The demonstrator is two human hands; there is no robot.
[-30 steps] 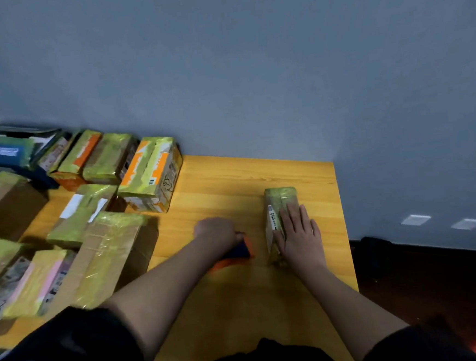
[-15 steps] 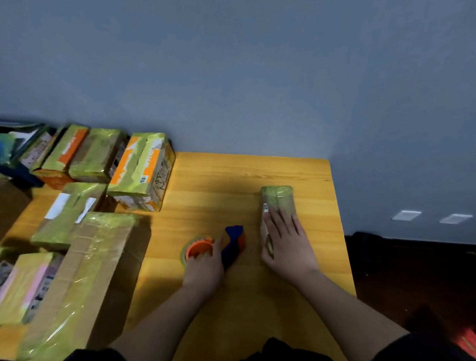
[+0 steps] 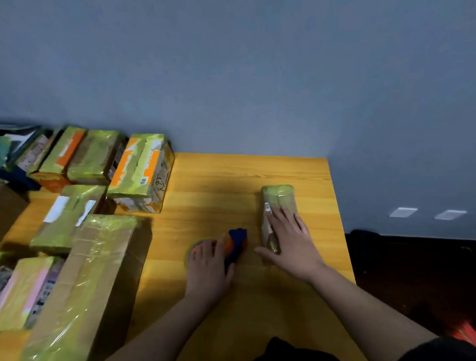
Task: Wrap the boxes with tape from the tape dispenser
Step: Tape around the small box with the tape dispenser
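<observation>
In the head view, the person's right hand is lying flat, fingers straight and spread, on top of a small tape-covered box standing right of centre in the frame, the fingers pressing on its nearer half while its far end is sticking out beyond the fingertips. Just left of it, the left hand is resting over the tape dispenser, the fingers curling round its blue and orange body and the thumb lying along its right side; the greenish tape roll is peeking out at the left under the fingertips. Dispenser and small box are sitting near each other but apart on the yellow wooden table. Across the left of the frame, a cluster of wrapped boxes is crowding the tabletop: a long brown carton glistening with tape in the lower left, an orange-and-white box nearer the middle, and further taped parcels behind, by the grey-blue wall filling the upper frame. Black sleeves are showing along the bottom edge.
</observation>
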